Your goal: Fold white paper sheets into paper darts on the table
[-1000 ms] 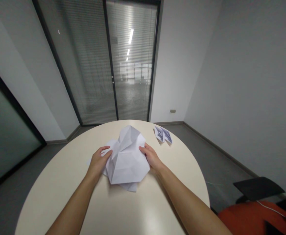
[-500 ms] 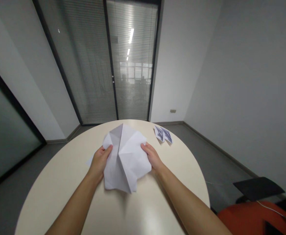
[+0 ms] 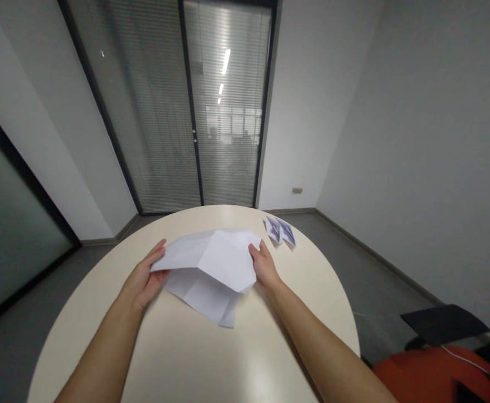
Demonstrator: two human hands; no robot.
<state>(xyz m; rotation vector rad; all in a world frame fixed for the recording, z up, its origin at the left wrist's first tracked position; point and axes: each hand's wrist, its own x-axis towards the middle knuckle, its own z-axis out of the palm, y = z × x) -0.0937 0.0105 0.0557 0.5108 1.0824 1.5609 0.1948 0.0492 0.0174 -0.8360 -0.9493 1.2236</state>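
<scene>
A creased white sheet of paper (image 3: 228, 257) is held above the table, partly folded, with one flap hanging toward me. On its right edge my right hand (image 3: 265, 266) is closed, thumb on top and the other fingers hidden beneath. My left hand (image 3: 146, 277) holds the sheet's left corner loosely, the corner lying between its parted fingers. Beyond the right hand, two small folded paper pieces (image 3: 280, 230) with bluish shading lie near the table's far right edge.
The round cream table (image 3: 194, 358) spreads under both arms. An orange chair (image 3: 421, 372) with a black armrest (image 3: 444, 323) stands at the lower right. A glass partition with blinds (image 3: 228, 157) rises behind the table, and a grey wall (image 3: 429, 168) is on the right.
My left hand has moved left and its fingers have spread. The sheet has gone from a peaked, star-like shape to a wider, flatter one. My right hand has barely shifted.
</scene>
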